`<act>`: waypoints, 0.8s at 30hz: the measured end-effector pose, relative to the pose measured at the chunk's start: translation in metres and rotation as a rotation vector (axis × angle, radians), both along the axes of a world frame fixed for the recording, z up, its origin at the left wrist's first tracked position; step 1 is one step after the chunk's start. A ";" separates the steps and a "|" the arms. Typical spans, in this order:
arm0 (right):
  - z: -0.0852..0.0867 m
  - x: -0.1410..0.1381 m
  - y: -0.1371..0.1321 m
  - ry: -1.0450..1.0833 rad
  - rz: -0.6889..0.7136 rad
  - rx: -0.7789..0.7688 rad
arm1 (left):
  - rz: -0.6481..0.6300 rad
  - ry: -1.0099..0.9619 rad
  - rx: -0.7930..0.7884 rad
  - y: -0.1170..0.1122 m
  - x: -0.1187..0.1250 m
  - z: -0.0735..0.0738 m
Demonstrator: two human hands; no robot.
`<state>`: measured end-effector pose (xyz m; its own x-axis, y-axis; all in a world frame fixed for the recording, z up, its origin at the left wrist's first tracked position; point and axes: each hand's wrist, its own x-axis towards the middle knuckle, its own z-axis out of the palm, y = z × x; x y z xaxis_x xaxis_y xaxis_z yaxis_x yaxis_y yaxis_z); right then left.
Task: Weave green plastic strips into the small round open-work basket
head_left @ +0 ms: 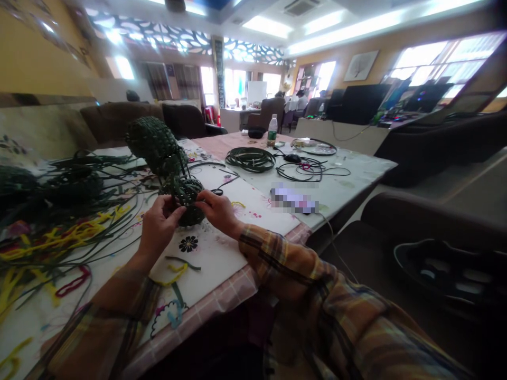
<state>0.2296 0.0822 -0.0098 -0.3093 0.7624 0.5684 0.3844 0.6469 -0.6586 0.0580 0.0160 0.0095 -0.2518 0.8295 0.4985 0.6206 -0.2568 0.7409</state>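
A dark green woven piece, made of flat strips, stands tilted on the table in front of me. Its upper part is a rounded, tightly woven form, and its lower part is a looser, openwork bulge. My left hand grips the lower part from the left, thumb and fingers closed on it. From the right, my right hand pinches at the edge of the same lower part with thumb and forefinger. Whether a single strip lies between those fingertips is too small to make out.
Loose green strips and yellow fuzzy stems spread over the left of the table. Coiled green strips, a water bottle, a black cable and a blurred-out device lie farther right. A dark chair stands at the right.
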 end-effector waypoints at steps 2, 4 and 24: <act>0.001 0.001 0.001 -0.022 -0.007 0.043 | -0.006 -0.001 -0.007 0.000 0.003 0.000; 0.002 0.001 0.002 -0.037 0.008 0.099 | -0.017 0.010 -0.020 -0.001 0.005 0.000; 0.018 0.012 0.018 0.369 0.300 -0.073 | 0.051 0.095 -0.017 0.005 0.003 0.000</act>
